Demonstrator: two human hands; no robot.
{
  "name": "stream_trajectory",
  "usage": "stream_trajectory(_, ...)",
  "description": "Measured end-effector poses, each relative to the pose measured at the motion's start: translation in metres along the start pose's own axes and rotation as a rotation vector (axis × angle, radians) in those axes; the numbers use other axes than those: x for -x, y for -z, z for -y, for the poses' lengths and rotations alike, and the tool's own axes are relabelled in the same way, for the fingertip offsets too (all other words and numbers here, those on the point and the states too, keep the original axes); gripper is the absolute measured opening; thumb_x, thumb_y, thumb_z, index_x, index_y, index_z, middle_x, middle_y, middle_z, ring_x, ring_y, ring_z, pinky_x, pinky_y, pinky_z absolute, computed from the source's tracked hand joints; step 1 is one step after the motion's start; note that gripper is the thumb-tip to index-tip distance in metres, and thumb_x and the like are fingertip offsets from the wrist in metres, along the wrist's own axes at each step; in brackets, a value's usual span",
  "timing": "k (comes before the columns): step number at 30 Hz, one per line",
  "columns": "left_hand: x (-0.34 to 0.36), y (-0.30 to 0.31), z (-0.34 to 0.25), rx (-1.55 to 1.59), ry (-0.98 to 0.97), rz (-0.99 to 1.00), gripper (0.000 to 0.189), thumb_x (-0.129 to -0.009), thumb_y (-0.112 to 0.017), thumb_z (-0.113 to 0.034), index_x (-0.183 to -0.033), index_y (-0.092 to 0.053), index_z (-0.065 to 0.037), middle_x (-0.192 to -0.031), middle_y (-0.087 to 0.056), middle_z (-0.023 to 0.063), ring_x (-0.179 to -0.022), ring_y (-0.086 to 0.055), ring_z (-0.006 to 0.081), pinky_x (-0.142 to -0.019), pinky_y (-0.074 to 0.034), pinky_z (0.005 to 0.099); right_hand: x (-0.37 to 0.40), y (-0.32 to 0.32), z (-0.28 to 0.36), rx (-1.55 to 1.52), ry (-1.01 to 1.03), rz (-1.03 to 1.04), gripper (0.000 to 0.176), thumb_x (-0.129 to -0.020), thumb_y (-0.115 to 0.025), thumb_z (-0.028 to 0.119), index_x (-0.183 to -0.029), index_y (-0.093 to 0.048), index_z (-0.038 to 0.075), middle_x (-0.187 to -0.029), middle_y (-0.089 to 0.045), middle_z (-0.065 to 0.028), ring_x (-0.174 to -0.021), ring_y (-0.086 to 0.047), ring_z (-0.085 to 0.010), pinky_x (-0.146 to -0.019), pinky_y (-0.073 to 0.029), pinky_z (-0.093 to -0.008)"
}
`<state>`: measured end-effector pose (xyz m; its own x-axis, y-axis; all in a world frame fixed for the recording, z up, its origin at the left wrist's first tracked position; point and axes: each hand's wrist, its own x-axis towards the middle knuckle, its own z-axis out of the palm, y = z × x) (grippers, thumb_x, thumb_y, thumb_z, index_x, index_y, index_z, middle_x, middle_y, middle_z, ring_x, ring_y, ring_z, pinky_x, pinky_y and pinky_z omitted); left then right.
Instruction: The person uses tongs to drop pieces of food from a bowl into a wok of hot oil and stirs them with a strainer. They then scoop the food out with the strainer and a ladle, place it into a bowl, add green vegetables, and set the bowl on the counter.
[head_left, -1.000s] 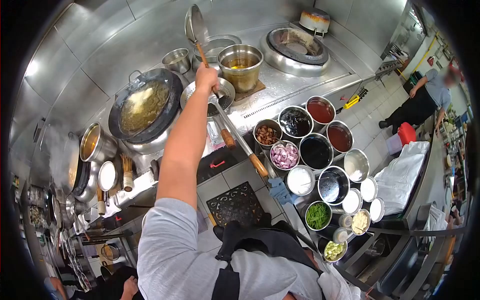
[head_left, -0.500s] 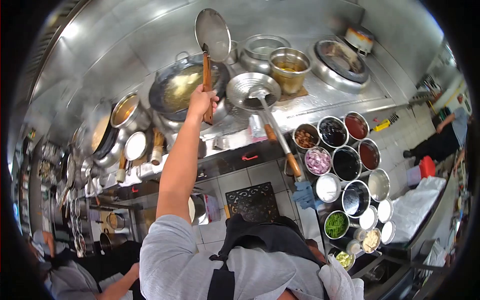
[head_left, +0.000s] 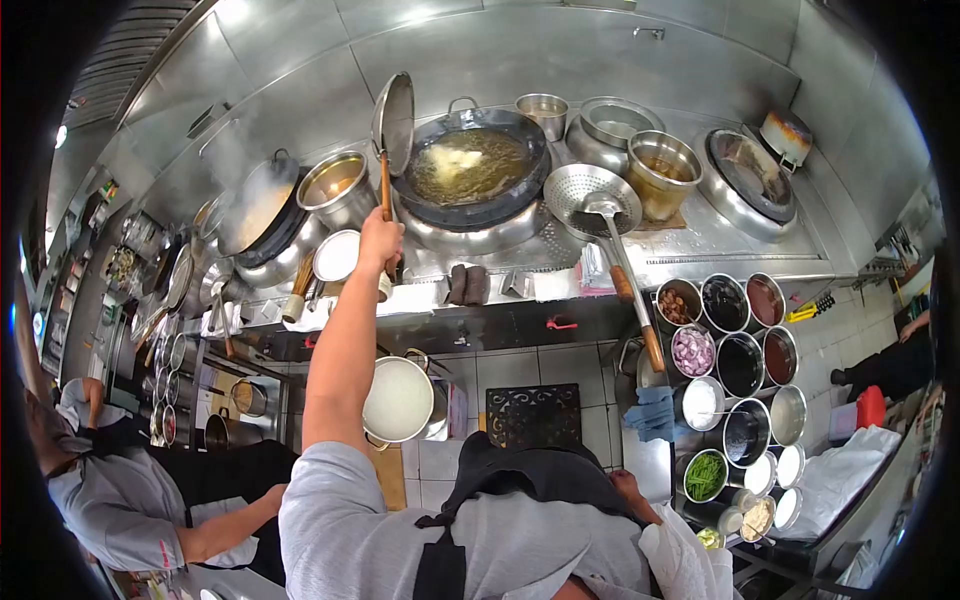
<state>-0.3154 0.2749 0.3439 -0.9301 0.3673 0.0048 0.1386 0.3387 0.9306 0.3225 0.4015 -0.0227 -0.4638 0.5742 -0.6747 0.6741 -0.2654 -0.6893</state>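
My left hand [head_left: 381, 243] is closed around the wooden handle of a round mesh strainer [head_left: 397, 122], which is raised at the left rim of a large black wok [head_left: 480, 205]. Pale food [head_left: 448, 160] floats in the wok's bubbling oil. To the wok's right, a perforated ladle [head_left: 570, 190] and a metal ladle with a wooden handle [head_left: 627, 262] lie together. My right hand [head_left: 630, 490] is low beside the black apron, partly hidden, its fingers unclear.
A steaming wok [head_left: 262, 212] and a metal pot [head_left: 335, 188] stand left. Containers of sauces and chopped ingredients, including onion [head_left: 693, 350], crowd the right. Below the counter is a pot of white contents [head_left: 398, 400]. A co-worker [head_left: 130, 500] stands at lower left.
The strainer has moved from the wok's right side to its left rim in my left hand. The view has shifted, showing more of the left stove and the pot below the counter.
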Motion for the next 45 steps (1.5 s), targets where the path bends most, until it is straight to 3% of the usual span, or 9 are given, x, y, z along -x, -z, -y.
stream_trajectory(10, -0.008, -0.045, 0.010, 0.469, 0.218, 0.242, 0.020, -0.088, -0.055, -0.004, -0.103, -0.042, -0.003, -0.074, -0.061, 0.0161, -0.053, -0.057, 0.0210, -0.045, -0.051, 0.0345, 0.026, 0.001, -0.010, 0.061, 0.065, -0.046, 0.022, -0.080, -0.063, 0.019, -0.090, -0.067, 0.000, -0.080, -0.067, -0.0119, -0.072, -0.063, -0.0231, -0.067, -0.051, -0.0339)
stream_trajectory(15, 0.006, -0.057, -0.011, 0.673, 0.289, 0.277, 0.020, -0.090, -0.054, -0.005, -0.105, -0.041, -0.002, -0.080, -0.062, 0.0202, -0.053, -0.058, 0.0196, -0.045, -0.052, 0.0329, 0.038, 0.002, -0.042, 0.440, 0.402, -0.153, 0.022, -0.081, -0.059, 0.022, -0.090, -0.069, 0.005, -0.083, -0.068, -0.0154, -0.074, -0.065, -0.0261, -0.068, -0.051, -0.0377)
stream_trajectory(20, 0.038, -0.057, -0.027, 0.716, 0.254, 0.273, 0.021, -0.092, -0.055, -0.008, -0.108, -0.042, -0.001, -0.083, -0.063, 0.0183, -0.055, -0.057, 0.0160, -0.046, -0.051, 0.0281, 0.033, 0.000, -0.048, 0.303, -0.072, -0.114, 0.024, -0.076, -0.060, 0.025, -0.086, -0.071, 0.006, -0.082, -0.069, -0.0156, -0.082, -0.066, -0.0306, -0.071, -0.052, -0.0447)
stream_trajectory(24, 0.037, -0.057, -0.027, 0.659, 0.166, 0.316, 0.024, -0.090, -0.055, -0.006, -0.110, -0.042, -0.002, -0.081, -0.062, 0.0170, -0.055, -0.057, 0.0157, -0.045, -0.051, 0.0277, 0.011, 0.017, -0.069, 0.813, 0.774, 0.030, 0.023, -0.069, -0.063, 0.023, -0.083, -0.070, 0.007, -0.078, -0.067, -0.0152, -0.079, -0.065, -0.0339, -0.072, -0.053, -0.0454)
stream_trajectory(27, 0.041, -0.059, -0.035, 0.627, 0.170, 0.252, 0.017, -0.088, -0.054, -0.003, -0.102, -0.043, -0.003, -0.076, -0.061, 0.0159, -0.051, -0.057, 0.0185, -0.044, -0.051, 0.0317, 0.001, 0.016, -0.053, 0.894, 0.638, -0.077, 0.023, -0.067, -0.063, 0.023, -0.082, -0.069, 0.006, -0.079, -0.067, -0.0140, -0.076, -0.065, -0.0330, -0.070, -0.053, -0.0447)
stream_trajectory(33, 0.033, -0.048, -0.035, 0.437, 0.103, 0.235, 0.022, -0.087, -0.055, -0.004, -0.105, -0.043, -0.004, -0.072, -0.060, 0.0124, -0.051, -0.056, 0.0183, -0.043, -0.049, 0.0335, -0.009, 0.011, -0.037, 0.033, 0.190, 0.042, 0.019, -0.073, -0.066, 0.015, -0.085, -0.060, 0.002, -0.069, -0.062, -0.0088, -0.065, -0.063, -0.0230, -0.061, -0.052, -0.0357)
stream_trajectory(36, 0.029, -0.040, -0.034, 0.151, 0.078, 0.180, 0.022, -0.085, -0.056, -0.005, -0.105, -0.046, -0.005, -0.069, -0.058, 0.0092, -0.048, -0.054, 0.0174, -0.042, -0.047, 0.0333, -0.016, 0.016, -0.045, 0.453, 0.714, -0.058, 0.018, -0.077, -0.066, 0.015, -0.086, -0.059, 0.001, -0.067, -0.060, -0.0086, -0.062, -0.062, -0.0219, -0.058, -0.051, -0.0350)
stream_trajectory(41, 0.028, -0.021, -0.036, -0.237, -0.065, 0.092, 0.033, -0.081, -0.058, -0.005, -0.114, -0.055, -0.007, -0.065, -0.051, 0.0015, -0.048, -0.049, 0.0122, -0.041, -0.040, 0.0296, -0.024, 0.016, -0.051, 0.519, 0.615, 0.005, 0.022, -0.066, -0.067, 0.023, -0.078, -0.061, 0.006, -0.069, -0.062, -0.0132, -0.072, -0.063, -0.0321, -0.065, -0.051, -0.0436)
stream_trajectory(45, 0.049, -0.016, -0.040, -0.231, -0.110, 0.103, 0.042, -0.081, -0.058, -0.005, -0.123, -0.054, -0.008, -0.068, -0.054, 0.0028, -0.047, -0.049, 0.0121, -0.041, -0.040, 0.0286, -0.030, 0.020, -0.056, 0.914, 0.888, 0.003, 0.024, -0.062, -0.067, 0.027, -0.072, -0.061, 0.007, -0.072, -0.064, -0.0157, -0.078, -0.063, -0.0361, -0.069, -0.051, -0.0472)
